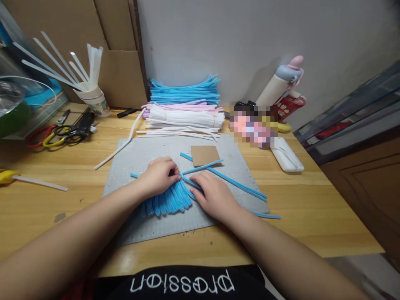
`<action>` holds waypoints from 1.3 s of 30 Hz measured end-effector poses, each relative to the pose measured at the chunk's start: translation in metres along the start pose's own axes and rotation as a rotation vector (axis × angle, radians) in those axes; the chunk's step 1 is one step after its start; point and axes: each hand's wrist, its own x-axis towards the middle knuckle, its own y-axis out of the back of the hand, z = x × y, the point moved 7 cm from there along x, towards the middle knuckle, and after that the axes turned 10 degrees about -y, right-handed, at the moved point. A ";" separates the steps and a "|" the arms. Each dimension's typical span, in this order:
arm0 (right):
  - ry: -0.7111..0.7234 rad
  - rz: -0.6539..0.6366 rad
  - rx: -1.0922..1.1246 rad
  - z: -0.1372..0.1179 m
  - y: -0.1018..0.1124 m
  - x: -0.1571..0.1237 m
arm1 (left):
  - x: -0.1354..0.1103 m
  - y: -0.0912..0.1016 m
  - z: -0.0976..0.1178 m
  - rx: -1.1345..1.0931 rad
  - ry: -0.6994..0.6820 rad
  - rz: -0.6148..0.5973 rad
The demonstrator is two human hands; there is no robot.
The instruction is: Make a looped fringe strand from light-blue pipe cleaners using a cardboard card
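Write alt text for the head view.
Left hand pinches a fringe of looped blue pipe cleaners; right hand holds a blue strand beside it, over a gray mat. Farther back: a cardboard square and blue, pink and white bundles.

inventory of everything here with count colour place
table: 1, brown, centre
mat: 1, grey, on table
looped fringe: 1, blue, on mat
loose strips: several, blue, near fringe
card square: 1, brown, on mat
strip piles: several, blue, pink, white, behind mat
stick cup: 1, white, back left
scissors: unclear count, mixed, left
cardboard: unclear, brown, back left
bottle: 1, mostly white, back right
packet: 1, red, by bottle
oblong item: 1, white, right
left hand: 1, bare, on fringe
right hand: 1, bare, on strips
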 end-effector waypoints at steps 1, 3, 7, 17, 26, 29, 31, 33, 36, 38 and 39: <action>0.005 -0.001 -0.005 -0.001 -0.002 0.002 | -0.001 -0.001 0.002 -0.004 -0.007 -0.004; 0.008 0.003 -0.022 -0.002 -0.006 0.004 | -0.004 -0.003 0.004 -0.009 -0.006 0.000; 0.015 0.027 0.003 -0.007 -0.009 0.002 | -0.010 -0.005 0.007 0.024 -0.006 0.000; -0.366 0.177 -0.007 0.055 0.071 0.038 | -0.032 -0.001 0.009 0.107 0.029 -0.027; -0.658 -0.141 -0.270 0.067 0.043 0.097 | -0.025 -0.010 0.017 0.172 0.004 -0.026; -0.622 -0.110 -0.136 0.063 0.039 0.103 | -0.023 -0.008 0.015 0.148 0.001 -0.041; -0.563 -0.011 0.033 0.063 0.048 0.107 | -0.024 -0.007 0.013 0.118 0.013 -0.068; -0.479 0.099 0.244 0.063 0.067 0.108 | -0.025 -0.005 0.010 0.078 0.046 -0.095; -0.325 0.294 0.535 0.063 0.119 0.094 | -0.028 -0.001 0.004 -0.019 0.092 -0.095; -0.249 0.442 0.631 0.068 0.166 0.070 | -0.029 0.001 0.001 -0.121 0.082 -0.078; -0.204 0.487 0.646 0.071 0.189 0.055 | -0.030 0.002 0.000 -0.176 0.064 -0.075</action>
